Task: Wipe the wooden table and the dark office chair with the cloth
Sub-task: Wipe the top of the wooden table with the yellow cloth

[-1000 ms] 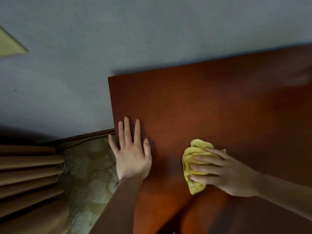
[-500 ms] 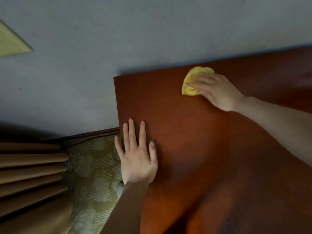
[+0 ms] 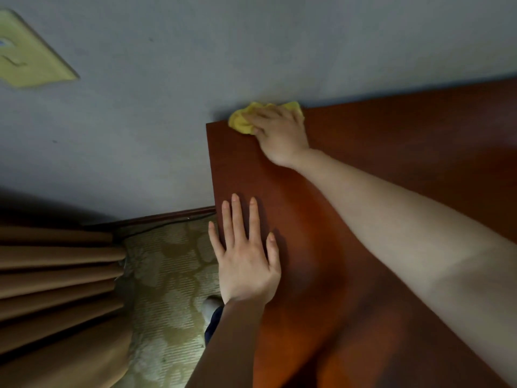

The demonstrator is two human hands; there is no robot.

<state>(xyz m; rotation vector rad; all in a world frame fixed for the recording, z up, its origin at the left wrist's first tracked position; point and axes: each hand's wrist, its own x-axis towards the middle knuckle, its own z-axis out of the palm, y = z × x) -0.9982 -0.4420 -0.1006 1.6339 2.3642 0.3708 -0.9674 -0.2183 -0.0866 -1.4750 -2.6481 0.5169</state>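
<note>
Here the yellow cloth (image 3: 241, 122) sits bunched at the far left corner of the reddish-brown wooden desk (image 3: 405, 169), right where the desk top meets the grey wall (image 3: 251, 46). The right hand (image 3: 281, 135) lies on top of it, arm stretched long across the desk, fingers (image 3: 258, 119) curled over the cloth and gripping it; the fingertips are blurred and partly buried in the folds, and much of the cloth is hidden under the palm. The left hand (image 3: 246, 259) rests palm-down near the desk's left edge, fingers straight and spread, the little finger hanging past the edge. Below that edge are patterned green carpet (image 3: 167, 275), a dark baseboard (image 3: 167, 217), folded tan curtains (image 3: 56, 275) and a socked foot (image 3: 211, 306), mostly covered by the left forearm. A pale yellow wall plate (image 3: 30, 57) is cut off at the upper left; its marks are too blurred to read.
</note>
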